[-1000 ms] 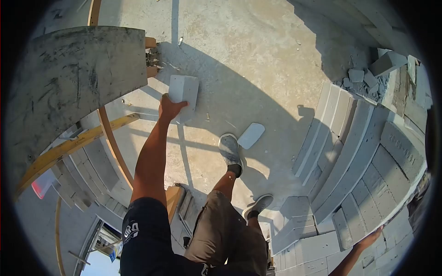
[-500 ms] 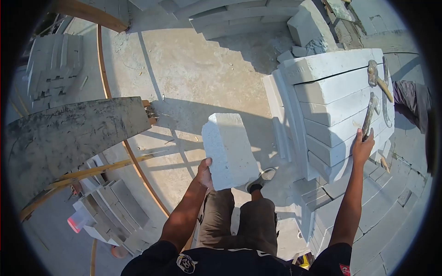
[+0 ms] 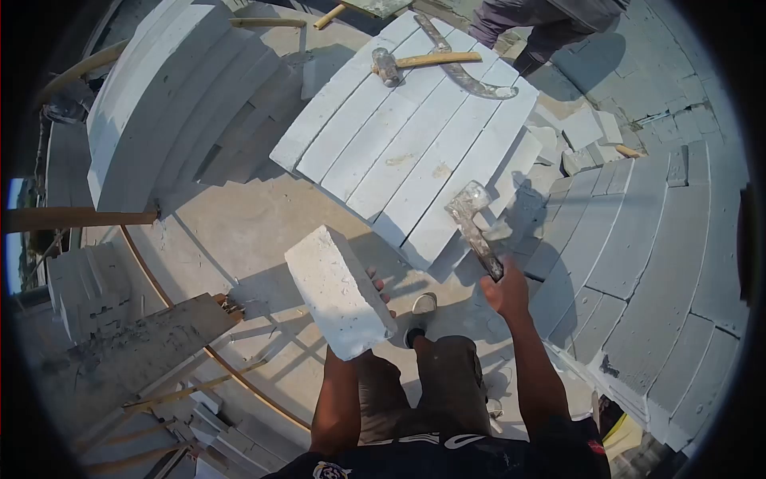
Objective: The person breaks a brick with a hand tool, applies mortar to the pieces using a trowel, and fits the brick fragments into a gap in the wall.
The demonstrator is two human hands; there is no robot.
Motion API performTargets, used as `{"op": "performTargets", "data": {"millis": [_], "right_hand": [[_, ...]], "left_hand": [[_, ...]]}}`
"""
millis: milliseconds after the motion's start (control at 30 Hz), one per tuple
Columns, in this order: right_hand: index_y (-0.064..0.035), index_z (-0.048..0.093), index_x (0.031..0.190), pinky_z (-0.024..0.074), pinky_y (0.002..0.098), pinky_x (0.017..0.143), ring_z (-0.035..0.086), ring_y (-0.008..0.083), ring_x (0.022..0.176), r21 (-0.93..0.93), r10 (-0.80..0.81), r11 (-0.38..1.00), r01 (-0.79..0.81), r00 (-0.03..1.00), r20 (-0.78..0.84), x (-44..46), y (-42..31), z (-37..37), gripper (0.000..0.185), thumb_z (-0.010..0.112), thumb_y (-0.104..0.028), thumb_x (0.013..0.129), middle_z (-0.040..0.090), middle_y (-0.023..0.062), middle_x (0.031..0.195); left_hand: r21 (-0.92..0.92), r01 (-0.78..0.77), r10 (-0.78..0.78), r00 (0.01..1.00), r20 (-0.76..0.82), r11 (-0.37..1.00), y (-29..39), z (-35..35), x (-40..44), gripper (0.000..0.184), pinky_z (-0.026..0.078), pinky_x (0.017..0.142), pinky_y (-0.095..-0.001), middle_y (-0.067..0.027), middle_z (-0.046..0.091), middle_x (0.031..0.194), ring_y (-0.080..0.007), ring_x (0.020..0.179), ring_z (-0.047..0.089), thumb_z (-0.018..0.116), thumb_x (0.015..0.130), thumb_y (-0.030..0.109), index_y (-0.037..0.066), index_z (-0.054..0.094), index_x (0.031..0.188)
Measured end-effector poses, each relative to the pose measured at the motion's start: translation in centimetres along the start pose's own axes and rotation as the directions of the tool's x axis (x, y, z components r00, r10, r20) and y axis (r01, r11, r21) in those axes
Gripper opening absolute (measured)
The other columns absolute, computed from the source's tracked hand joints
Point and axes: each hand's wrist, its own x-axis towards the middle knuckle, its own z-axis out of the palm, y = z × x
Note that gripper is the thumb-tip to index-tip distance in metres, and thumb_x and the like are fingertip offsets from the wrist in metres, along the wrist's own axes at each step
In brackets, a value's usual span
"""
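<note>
My left hand grips a pale concrete block from its far side. Only its fingertips show past the block's right edge; the block is tilted and held above the floor in front of my legs. My right hand is closed around the dark handle of a hatchet. Its worn, whitish head points up and away, over the near corner of the stacked blocks. On that stack lie a hammer with a wooden handle and a curved grey metal tool.
A low block wall runs along the right, with broken pieces by it. Another person's legs stand behind the stack. More blocks are piled at upper left. A rough plank juts in from the left.
My view has swung right. The hatchet has come off the stack in my right hand, toward me. The block in my left hand has turned, showing another face.
</note>
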Motion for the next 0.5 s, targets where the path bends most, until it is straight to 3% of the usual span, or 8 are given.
{"op": "performTargets", "data": {"millis": [33, 133, 300, 367, 400, 467, 500], "right_hand": [[-0.0027, 0.057, 0.105, 0.0489, 0.0492, 0.078, 0.065, 0.0439, 0.089, 0.098, 0.075, 0.992, -0.082, 0.995, 0.070, -2.3, 0.9, -0.4, 0.040, 0.068, -0.031, 0.078, 0.066, 0.0236, 0.091], [-0.0022, 0.059, 0.097, 0.0489, 0.0463, 0.075, 0.066, 0.0409, 0.085, 0.369, 0.240, 0.873, -0.319, 0.939, 0.245, -8.7, 2.5, -0.6, 0.045, 0.073, -0.042, 0.080, 0.065, 0.0219, 0.084], [-0.0002, 0.061, 0.092, 0.0491, 0.0435, 0.070, 0.064, 0.0372, 0.072, 0.409, 0.279, 0.834, -0.369, 0.923, 0.265, -15.5, 7.1, 1.9, 0.046, 0.074, -0.043, 0.080, 0.063, 0.0182, 0.074], [-0.0009, 0.054, 0.082, 0.0455, 0.0402, 0.065, 0.056, 0.0245, 0.067, 0.430, 0.287, 0.800, -0.419, 0.896, 0.340, -16.8, 8.4, 2.0, 0.048, 0.074, -0.044, 0.082, 0.056, 0.0119, 0.070], [-0.0009, 0.054, 0.082, 0.0455, 0.0402, 0.065, 0.056, 0.0245, 0.067, 0.443, 0.290, 0.792, -0.420, 0.897, 0.333, -17.2, 8.9, 1.6, 0.048, 0.074, -0.044, 0.082, 0.056, 0.0119, 0.070], [-0.0012, 0.053, 0.081, 0.0454, 0.0409, 0.065, 0.057, 0.0249, 0.067, 0.388, 0.321, 0.797, -0.463, 0.868, 0.378, -17.6, 9.5, 0.9, 0.049, 0.073, -0.046, 0.082, 0.056, 0.0119, 0.071], [-0.0012, 0.053, 0.081, 0.0454, 0.0409, 0.065, 0.057, 0.0249, 0.067, 0.396, 0.321, 0.792, -0.465, 0.869, 0.377, -17.8, 9.4, 0.8, 0.049, 0.073, -0.046, 0.082, 0.056, 0.0119, 0.071]], "left_hand": [[-0.035, 0.034, -0.032, 0.999, 0.038, 0.999, -1.6, 0.8, 1.0, 0.087, 0.043, 0.096, -0.0678, -0.0246, 0.043, 0.142, -0.0443, 0.124, 0.049, 0.051, 0.092, 0.061, 0.000, 0.027, 0.150], [0.043, 0.135, -0.132, 0.990, -0.056, 0.990, -4.6, 0.3, 2.7, 0.087, 0.045, 0.094, -0.0670, -0.0247, 0.043, 0.142, -0.0435, 0.121, 0.052, 0.052, 0.092, 0.060, 0.000, 0.027, 0.149], [0.056, 0.295, -0.285, 0.947, -0.146, 0.954, -6.8, 1.1, 6.1, 0.088, 0.047, 0.094, -0.0650, -0.0248, 0.046, 0.141, -0.0422, 0.120, 0.053, 0.054, 0.091, 0.060, -0.001, 0.028, 0.149], [0.015, 0.353, -0.350, 0.932, -0.096, 0.935, -6.8, 0.3, 7.2, 0.087, 0.051, 0.092, -0.0614, -0.0253, 0.048, 0.140, -0.0425, 0.121, 0.053, 0.053, 0.091, 0.060, -0.002, 0.030, 0.148], [0.005, 0.377, -0.375, 0.923, -0.079, 0.926, -6.6, -0.2, 7.6, 0.086, 0.052, 0.092, -0.0602, -0.0254, 0.048, 0.139, -0.0426, 0.121, 0.053, 0.053, 0.091, 0.060, -0.002, 0.031, 0.147], [-0.064, 0.314, -0.319, 0.905, -0.281, 0.947, -5.3, -0.9, 7.5, 0.084, 0.056, 0.091, -0.0522, -0.0270, 0.046, 0.141, -0.0443, 0.124, 0.051, 0.052, 0.093, 0.060, -0.003, 0.034, 0.145], [-0.058, 0.320, -0.323, 0.903, -0.282, 0.946, -4.6, -0.9, 6.9, 0.084, 0.056, 0.091, -0.0522, -0.0270, 0.046, 0.141, -0.0443, 0.124, 0.051, 0.052, 0.093, 0.060, -0.003, 0.034, 0.145]]}}
